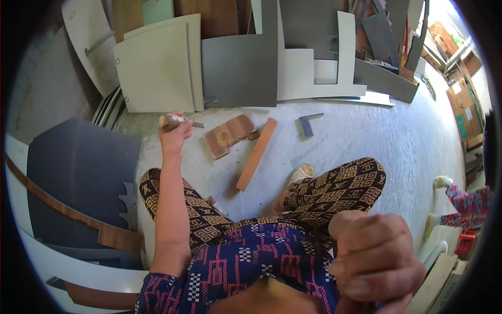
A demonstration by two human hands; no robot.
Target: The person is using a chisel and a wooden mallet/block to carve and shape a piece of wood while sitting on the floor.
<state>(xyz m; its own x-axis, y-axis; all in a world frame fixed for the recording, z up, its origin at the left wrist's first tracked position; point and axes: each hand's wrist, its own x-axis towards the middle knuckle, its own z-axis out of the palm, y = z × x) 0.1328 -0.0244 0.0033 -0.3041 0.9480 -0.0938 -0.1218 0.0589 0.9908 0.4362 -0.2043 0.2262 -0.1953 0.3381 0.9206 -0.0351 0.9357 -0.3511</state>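
My left hand [174, 140] is stretched out over the floor at left of centre. Its fingers are wrapped round a wooden-handled tool [168, 122] with a short flat metal blade pointing right; it looks like a chisel. Just right of the blade, a notched brown wooden block [224, 137] lies on the floor. Beside that block, a long reddish wooden strip [257, 153] lies at a slant. My right hand [374, 256] is raised close at lower right, its fingers curled shut. Whether anything is inside that fist is hidden.
Grey and cream panels [239, 70] lean along the far side. A small dark L-shaped piece [306, 126] lies on the concrete floor [334, 136]. Dark sheets [78, 178] stand at left. At right are cardboard boxes [464, 107], a red crate [467, 242] and patterned cloth [463, 206].
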